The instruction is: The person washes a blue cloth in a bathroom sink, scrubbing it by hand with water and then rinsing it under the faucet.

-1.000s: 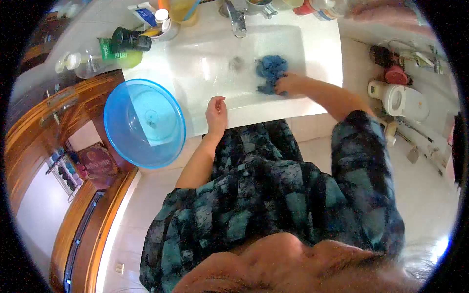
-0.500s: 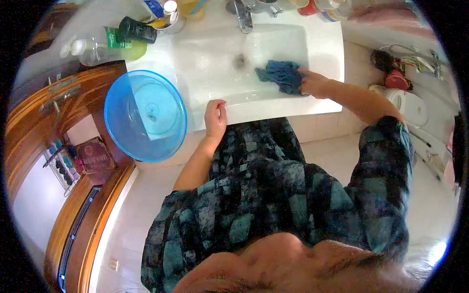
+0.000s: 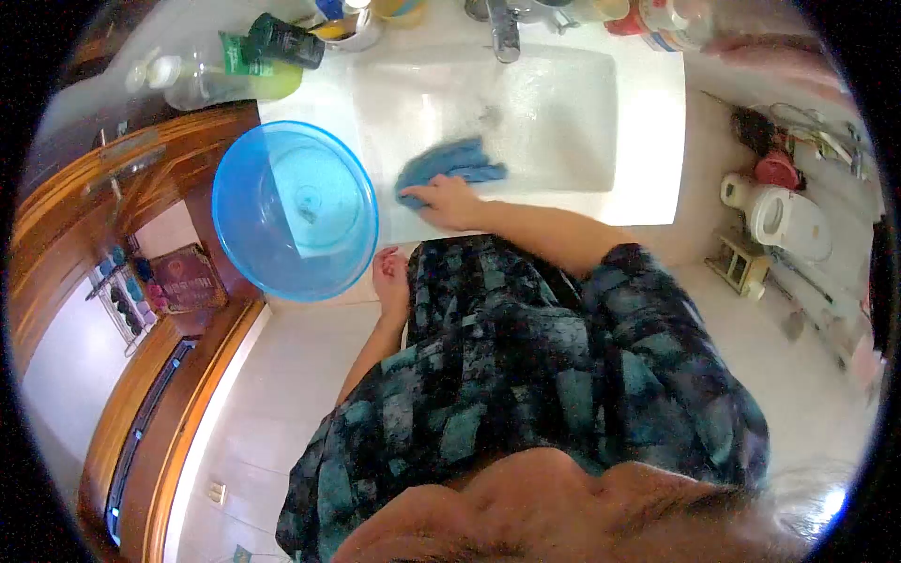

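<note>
A wet blue cloth (image 3: 460, 159) is bunched at the left front of the white sink basin (image 3: 563, 178). My right hand (image 3: 449, 202) reaches across the front of the sink with its fingers closed on the near end of this cloth. The cloth's far end spreads loosely over the basin floor. My left hand (image 3: 392, 274) hangs low in front of the counter, near the rim of a blue plastic tub (image 3: 371, 244). Its fingers are curled in, and I see nothing in them.
The tub overhangs the counter's left front corner. Behind it lie a clear bottle (image 3: 197, 89) and a dark tube (image 3: 286, 42). A metal faucet (image 3: 505, 38) stands at the back of the sink. To the right is a toilet (image 3: 788, 220).
My right hand has carried the cloth from the right side of the basin to its left front. My left hand has dropped from the sink's edge to below it. The view has shifted slightly.
</note>
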### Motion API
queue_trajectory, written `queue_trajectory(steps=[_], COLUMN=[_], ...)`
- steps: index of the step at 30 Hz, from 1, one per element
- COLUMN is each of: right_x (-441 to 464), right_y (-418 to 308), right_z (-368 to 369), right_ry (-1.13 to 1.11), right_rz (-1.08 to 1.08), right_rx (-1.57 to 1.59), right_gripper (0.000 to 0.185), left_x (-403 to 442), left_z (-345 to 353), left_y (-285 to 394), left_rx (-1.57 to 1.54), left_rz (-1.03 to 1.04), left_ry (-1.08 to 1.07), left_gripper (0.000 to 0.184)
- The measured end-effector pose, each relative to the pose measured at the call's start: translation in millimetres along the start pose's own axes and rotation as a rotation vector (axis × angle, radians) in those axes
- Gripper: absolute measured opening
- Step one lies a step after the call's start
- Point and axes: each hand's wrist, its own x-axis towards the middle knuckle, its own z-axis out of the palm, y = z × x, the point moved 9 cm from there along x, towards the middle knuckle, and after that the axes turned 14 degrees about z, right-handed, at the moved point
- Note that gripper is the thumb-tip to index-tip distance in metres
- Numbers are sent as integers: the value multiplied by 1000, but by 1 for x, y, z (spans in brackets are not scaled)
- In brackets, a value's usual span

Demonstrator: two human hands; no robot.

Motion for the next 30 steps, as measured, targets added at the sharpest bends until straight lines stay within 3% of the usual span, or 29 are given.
queue_trajectory(steps=[2,4,8,10,11,14,18,22,27,30], right_x=[-8,-39,-61,-73,-73,-82,-70,-16,10,23], right_y=[-24,-38,13,63,94,200,215,163,107,73], right_z=[8,-6,-11,-47,-57,-87,-90,-49,-31,-14], right_ry=[139,387,202,79,-53,-162,-79,-21,50,49], right_rz=[-18,-230,-264,-129,-18,179,-70,-69,-1,-111], right_rx=[-55,-136,-262,-190,-180,-568,-428,-190,-11,282], right_gripper=[45,49,51,50,41,32,26,15,21,20], left_x=[-5,-1,16,23,23,29,29,29,26,23], left_z=[1,7,10,8,9,8,23,41,73,75], left_y=[9,16,4,1,2,-8,1,19,33,27], left_rx=[-74,-63,-17,-13,-42,57,72,112,-8,-115], left_rz=[-85,-64,-58,-60,-103,9,45,72,72,-11], left_ry=[72,69,26,-2,-8,-71,-152,-203,-323,-273], left_gripper=[24,26,28,28,28,29,31,33,33,33])
